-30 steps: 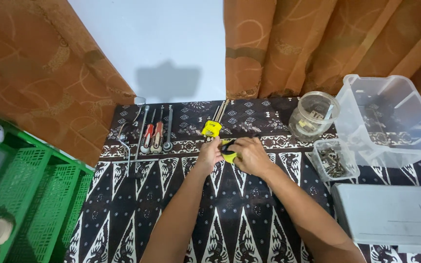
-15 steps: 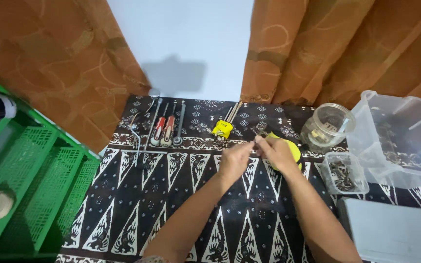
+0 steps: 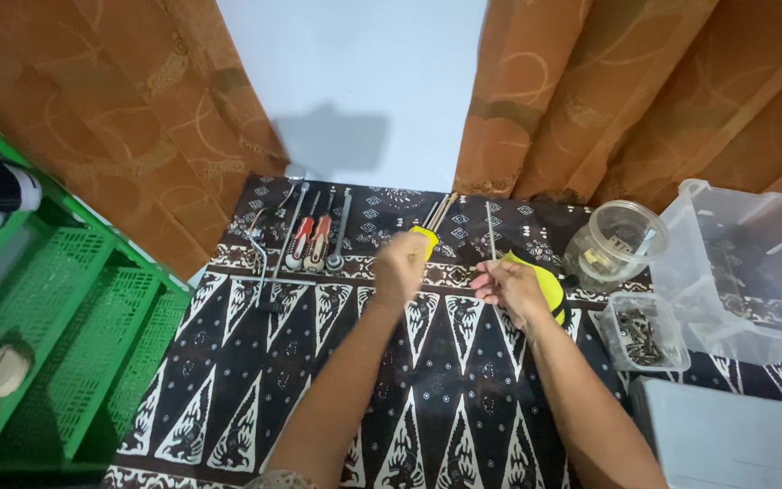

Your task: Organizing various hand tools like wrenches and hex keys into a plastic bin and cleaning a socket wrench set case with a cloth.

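Observation:
My right hand [image 3: 510,288] pinches a thin metal rod [image 3: 491,228] that points away from me over the patterned cloth [image 3: 255,398]. A yellow and black handle [image 3: 549,282] lies under and just right of that hand. My left hand [image 3: 400,264] is further left and reaches forward. Its fingers curl over a small yellow tool [image 3: 426,238], most of which the hand hides. Beyond that tool lie a few thin rods [image 3: 439,210].
Two red and white screwdrivers [image 3: 309,243] and several metal keys [image 3: 262,249] lie in a row at the back left. At the right stand a glass jar [image 3: 617,237], a small clear tub of screws [image 3: 642,332], a large clear bin [image 3: 753,272] and a grey box [image 3: 735,435]. Green crates [image 3: 74,335] sit to the left.
My hands have come apart. The left one went forward onto the small yellow tool. The right hand now holds the thin rod free of the yellow handle. The view shifted slightly.

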